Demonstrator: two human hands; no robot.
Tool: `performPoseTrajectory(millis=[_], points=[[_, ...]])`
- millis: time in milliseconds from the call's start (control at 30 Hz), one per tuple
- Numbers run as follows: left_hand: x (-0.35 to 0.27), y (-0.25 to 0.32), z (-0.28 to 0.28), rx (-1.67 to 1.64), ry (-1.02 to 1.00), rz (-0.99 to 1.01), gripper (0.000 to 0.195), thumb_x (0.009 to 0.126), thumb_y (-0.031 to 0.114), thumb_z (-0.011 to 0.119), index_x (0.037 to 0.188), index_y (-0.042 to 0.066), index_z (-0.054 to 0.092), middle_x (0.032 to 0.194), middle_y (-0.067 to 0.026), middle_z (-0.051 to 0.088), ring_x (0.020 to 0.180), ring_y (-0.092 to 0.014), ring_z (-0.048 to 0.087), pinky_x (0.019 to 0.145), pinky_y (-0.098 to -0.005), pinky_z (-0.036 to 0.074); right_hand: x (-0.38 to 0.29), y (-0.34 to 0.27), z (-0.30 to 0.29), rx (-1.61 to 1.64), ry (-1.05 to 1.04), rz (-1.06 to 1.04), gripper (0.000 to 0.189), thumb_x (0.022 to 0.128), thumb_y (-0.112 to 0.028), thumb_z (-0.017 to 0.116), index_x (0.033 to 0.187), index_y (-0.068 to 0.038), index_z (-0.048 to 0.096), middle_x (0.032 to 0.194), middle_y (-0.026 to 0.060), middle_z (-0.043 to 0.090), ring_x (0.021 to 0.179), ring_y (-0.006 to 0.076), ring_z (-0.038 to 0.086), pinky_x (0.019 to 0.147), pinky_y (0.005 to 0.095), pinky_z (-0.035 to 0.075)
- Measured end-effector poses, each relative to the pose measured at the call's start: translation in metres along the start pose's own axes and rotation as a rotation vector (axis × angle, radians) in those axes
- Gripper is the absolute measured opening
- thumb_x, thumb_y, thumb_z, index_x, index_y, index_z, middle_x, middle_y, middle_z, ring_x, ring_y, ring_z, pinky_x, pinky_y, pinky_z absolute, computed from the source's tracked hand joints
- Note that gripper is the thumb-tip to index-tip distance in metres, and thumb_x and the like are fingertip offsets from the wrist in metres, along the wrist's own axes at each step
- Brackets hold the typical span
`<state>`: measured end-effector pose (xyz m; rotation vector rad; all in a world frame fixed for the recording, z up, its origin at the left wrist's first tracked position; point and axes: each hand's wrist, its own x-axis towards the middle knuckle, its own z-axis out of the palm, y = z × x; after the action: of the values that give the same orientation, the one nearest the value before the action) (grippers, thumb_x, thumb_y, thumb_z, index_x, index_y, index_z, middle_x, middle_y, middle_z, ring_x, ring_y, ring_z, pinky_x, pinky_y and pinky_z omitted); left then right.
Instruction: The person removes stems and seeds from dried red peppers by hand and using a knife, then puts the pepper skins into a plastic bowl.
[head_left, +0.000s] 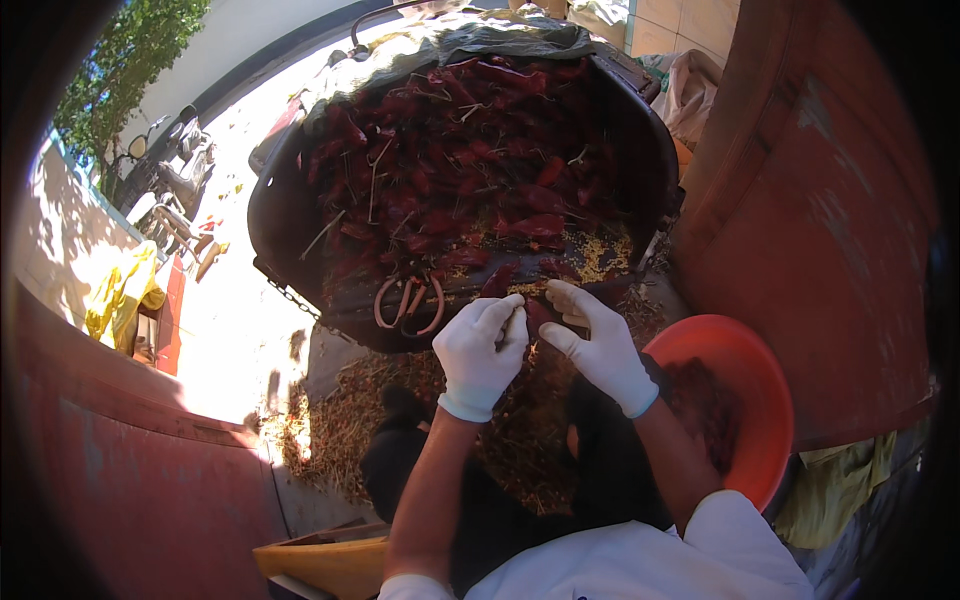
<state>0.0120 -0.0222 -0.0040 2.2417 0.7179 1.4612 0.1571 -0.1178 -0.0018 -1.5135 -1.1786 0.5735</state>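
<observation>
Both my hands wear white gloves. My left hand (480, 356) is closed, its thumb and fingertips pinching the edge of a dark red dried chili pepper (535, 316). On the pepper's other side is my right hand (600, 345), thumb and fingers spread apart; whether it touches the pepper is unclear. Just beyond my left fingertips another dried pepper (499, 281) lies at the near edge of a dark metal cart bed (281, 225). A heap of dried red chili peppers (450, 165) fills the bed. Scissors (409, 306) with pinkish looped handles rest at its front edge.
An orange-red plastic basin (772, 405) holding dark red peppers (701, 412) stands by my right forearm. Pale yellow seeds (600, 255) lie scattered in the cart. Stalk litter (352, 420) covers the ground below. Red metal doors (817, 225) flank both sides; a chain (289, 292) hangs from the cart.
</observation>
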Motion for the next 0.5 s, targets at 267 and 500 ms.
performPoseTrajectory(millis=[267,500], points=[[-0.007,-0.003,-0.002,-0.198,-0.161,-0.329,0.011,0.088,0.005,0.066,0.095,-0.001,0.073,0.077,-0.0038,0.067,0.06,-0.008,0.057,0.055,-0.0216,0.045,0.01,-0.001,0.008,-0.03,-0.226,0.089,0.028,0.089,-0.015,0.07,0.113,-0.001,0.066,0.093,0.0112,0.071,0.086,0.0159,0.067,0.077,0.0323,0.052],[-0.009,-0.013,-0.009,-1.072,-0.223,-1.077,0.018,0.095,0.018,0.057,0.096,0.002,0.066,0.073,-0.0006,0.06,0.057,-0.01,0.05,0.047,-0.0222,0.039,0.017,0.005,-0.004,0.183,-0.421,0.048,0.02,0.09,-0.009,0.067,0.108,0.0,0.068,0.087,0.0062,0.069,0.079,0.0098,0.06,0.074,0.0295,0.05]])
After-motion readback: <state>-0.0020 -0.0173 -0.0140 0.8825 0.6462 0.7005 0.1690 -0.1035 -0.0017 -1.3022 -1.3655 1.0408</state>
